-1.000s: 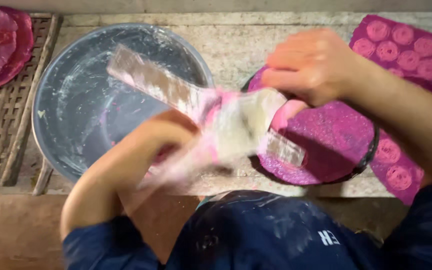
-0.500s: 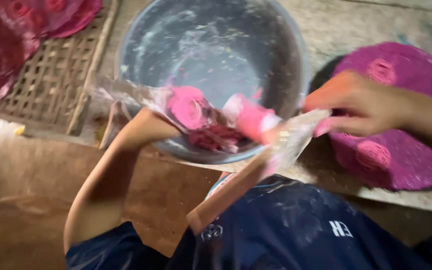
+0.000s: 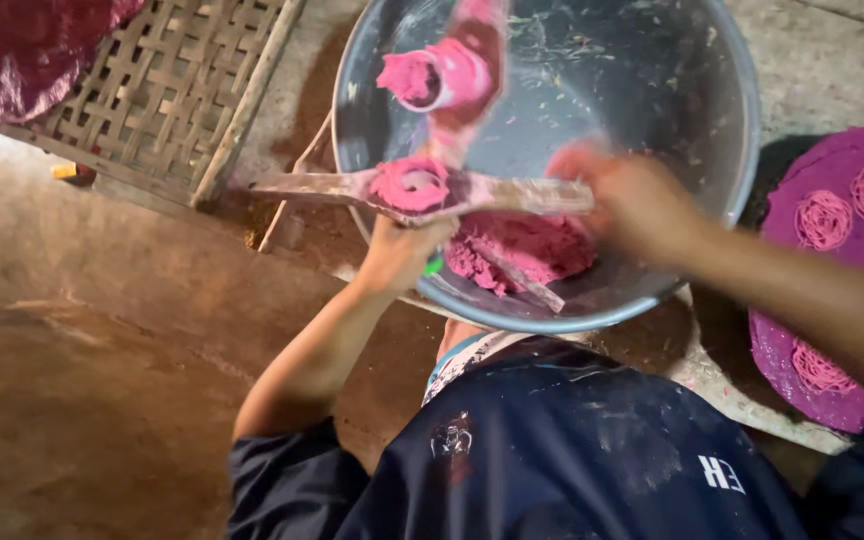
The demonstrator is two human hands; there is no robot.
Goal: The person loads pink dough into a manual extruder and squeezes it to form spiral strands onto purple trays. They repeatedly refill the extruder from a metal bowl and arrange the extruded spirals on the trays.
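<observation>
Over the steel basin [image 3: 712, 120] of pink dough [image 3: 522, 250], my left hand [image 3: 402, 250] grips the wooden press [image 3: 432, 185]; right hand [image 3: 632, 200] blurred, grip unclear.

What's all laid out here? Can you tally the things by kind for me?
Metal basin: 1
Wooden press with pink-filled cups: 1
Lump of pink dough in the basin: 1
Woven bamboo tray: 1
Purple mat: 1
Pink noodle coils on that mat, in view: 3
Hands, left hand under the press, right hand over the basin: 2
Total: 10
</observation>
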